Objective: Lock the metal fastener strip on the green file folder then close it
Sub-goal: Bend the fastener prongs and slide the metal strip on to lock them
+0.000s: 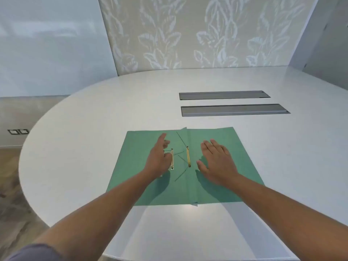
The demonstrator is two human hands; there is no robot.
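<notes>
A green file folder lies open flat on the white table. Near its middle fold sit two brass-coloured metal strips: one just right of the fold with thin prongs sticking out, and a second on the left leaf. My left hand hovers over the left leaf, fingers apart, its fingertips beside the left strip; whether it touches the strip I cannot tell. Over the right leaf my right hand is spread palm down, holding nothing.
The rounded white table has two grey recessed cable trays beyond the folder. The table's curved edge runs along the left, with wooden floor below. A patterned wall stands behind.
</notes>
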